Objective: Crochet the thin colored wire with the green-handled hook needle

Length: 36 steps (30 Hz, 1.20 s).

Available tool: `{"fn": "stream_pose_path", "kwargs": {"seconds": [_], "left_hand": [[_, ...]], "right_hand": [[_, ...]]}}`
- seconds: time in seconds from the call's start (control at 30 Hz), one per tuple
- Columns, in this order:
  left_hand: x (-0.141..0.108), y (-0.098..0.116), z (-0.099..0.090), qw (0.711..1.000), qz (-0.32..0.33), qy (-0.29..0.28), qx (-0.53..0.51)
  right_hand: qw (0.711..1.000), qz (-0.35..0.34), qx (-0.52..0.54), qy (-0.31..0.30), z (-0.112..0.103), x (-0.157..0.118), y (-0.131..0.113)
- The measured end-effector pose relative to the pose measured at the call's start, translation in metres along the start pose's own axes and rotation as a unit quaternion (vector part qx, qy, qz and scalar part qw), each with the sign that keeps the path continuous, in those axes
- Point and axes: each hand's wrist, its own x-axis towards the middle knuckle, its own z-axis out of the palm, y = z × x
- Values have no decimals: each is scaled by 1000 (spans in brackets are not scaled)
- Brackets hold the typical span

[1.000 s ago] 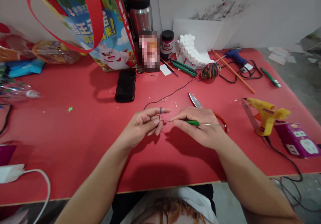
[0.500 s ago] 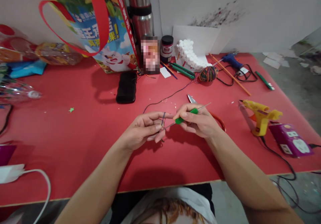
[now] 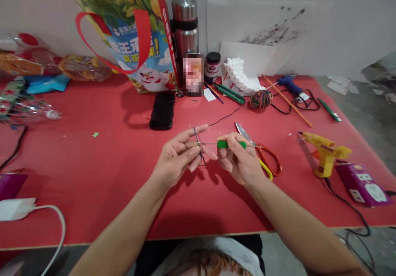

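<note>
Dark yarn (image 3: 194,132) loops over a finger of the left hand (image 3: 177,156), pinched there seemingly for tension, above the table's (image 3: 108,201) near edge. The right hand (image 3: 239,158) grips the hook's green handle (image 3: 230,144), seemingly to steer its tip.

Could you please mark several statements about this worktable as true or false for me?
1. The right hand holds a thin metal tool with a green handle. True.
2. A strand of dark blue yarn crosses the index finger of the left hand. True.
3. The metal scissors with orange and yellow handles are in the left hand. False: the scissors lie on the red table, beside the right hand.
4. A round ball of multicoloured yarn lies beyond the hands. True.
5. The yellow plastic glue gun is left of the scissors. False: the glue gun is to their right.
</note>
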Motion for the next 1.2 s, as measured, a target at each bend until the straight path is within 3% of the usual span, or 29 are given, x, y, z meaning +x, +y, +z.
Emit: {"fn": "stream_pose_path", "kwargs": {"seconds": [0.27, 0.43, 0.73, 1.2], "left_hand": [[0, -3, -2, 997, 24, 37, 57], [3, -2, -1, 999, 5, 34, 24], [6, -1, -2, 997, -53, 25, -44], [1, -4, 0, 997, 24, 44, 61]], "right_hand": [[995, -72, -67, 23, 6, -9, 2], [983, -119, -139, 21, 8, -16, 1], [988, -113, -100, 15, 8, -13, 1], [989, -112, -92, 8, 4, -11, 3]]}}
